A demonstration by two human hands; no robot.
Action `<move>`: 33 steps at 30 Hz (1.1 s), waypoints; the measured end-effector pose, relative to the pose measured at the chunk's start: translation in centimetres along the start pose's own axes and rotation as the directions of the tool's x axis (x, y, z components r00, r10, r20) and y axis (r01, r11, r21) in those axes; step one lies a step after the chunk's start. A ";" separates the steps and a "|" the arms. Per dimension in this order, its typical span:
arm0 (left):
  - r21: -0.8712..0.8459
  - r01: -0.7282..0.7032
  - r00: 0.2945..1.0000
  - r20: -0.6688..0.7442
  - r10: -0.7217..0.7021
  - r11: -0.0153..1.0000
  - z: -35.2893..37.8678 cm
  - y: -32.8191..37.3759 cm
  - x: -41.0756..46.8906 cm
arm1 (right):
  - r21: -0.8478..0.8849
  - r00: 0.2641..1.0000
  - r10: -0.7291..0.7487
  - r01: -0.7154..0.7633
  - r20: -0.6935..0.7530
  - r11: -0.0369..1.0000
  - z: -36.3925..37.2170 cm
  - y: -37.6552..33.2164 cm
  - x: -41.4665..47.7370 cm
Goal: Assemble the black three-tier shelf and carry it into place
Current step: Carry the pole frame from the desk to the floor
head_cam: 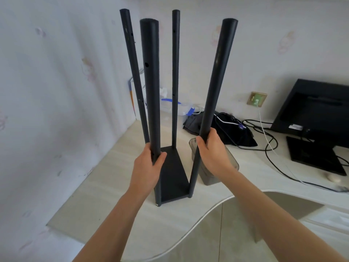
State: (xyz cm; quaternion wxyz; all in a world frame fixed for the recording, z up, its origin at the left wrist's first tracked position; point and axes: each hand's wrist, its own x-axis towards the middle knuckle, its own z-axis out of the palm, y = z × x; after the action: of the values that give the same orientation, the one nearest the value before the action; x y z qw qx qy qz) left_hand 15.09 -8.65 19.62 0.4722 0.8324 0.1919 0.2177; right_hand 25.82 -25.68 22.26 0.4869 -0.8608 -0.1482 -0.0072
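Note:
The black shelf frame stands upright on the pale desk (105, 186). It is a square bottom board (172, 174) with several tall black posts rising from its corners. My left hand (149, 165) grips the near left post (151, 87) low down. The near right post (217, 78) is gripped at about the same height by my right hand (213, 152). Behind them rise the far left post (133, 70) and the far right post (175, 76). Small holes show along the posts. No other boards are fitted between them.
A translucent grey bin (207, 176) stands just right of the frame, behind my right hand. Dark cloth and cables (226, 125) lie behind it, with a black monitor (317, 114) at the right. Plastic boxes (175, 108) sit in the wall corner. The desk's curved front edge (204, 214) runs below.

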 end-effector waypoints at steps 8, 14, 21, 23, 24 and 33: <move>-0.087 0.047 0.999 0.000 -0.047 0.995 0.9 0.3 1.4 | 0.113 0.997 -0.079 0.076 0.019 0.991 -0.2 1.0 1.8; -0.184 0.036 0.997 -0.064 -0.048 0.982 1.4 2.0 3.1 | 0.190 0.991 -0.098 0.079 0.094 0.979 -1.0 0.3 4.1; -0.234 -0.056 0.976 -0.219 0.004 0.971 1.3 4.5 5.5 | 0.370 0.981 -0.174 0.130 0.087 0.920 -1.4 -2.8 6.5; -0.233 -0.084 0.963 -0.270 0.018 0.969 1.1 5.4 5.9 | 0.384 0.976 -0.211 0.175 0.055 0.907 -1.5 -3.7 6.8; -0.234 -0.091 0.959 -0.284 0.022 0.968 0.9 5.9 6.0 | 0.393 0.974 -0.222 0.188 0.043 0.900 -1.6 -4.0 6.8; -0.335 -0.088 0.972 -0.235 0.007 0.938 -1.0 8.8 4.8 | 0.457 0.981 -0.193 0.167 0.010 0.873 -3.0 -6.3 5.0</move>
State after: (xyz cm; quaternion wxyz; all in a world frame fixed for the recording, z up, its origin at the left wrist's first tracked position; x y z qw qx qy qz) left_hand 19.53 -9.68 28.55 0.5791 0.7109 0.1842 0.3541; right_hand 29.34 -23.94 29.94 0.6675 -0.7053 -0.2385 0.0060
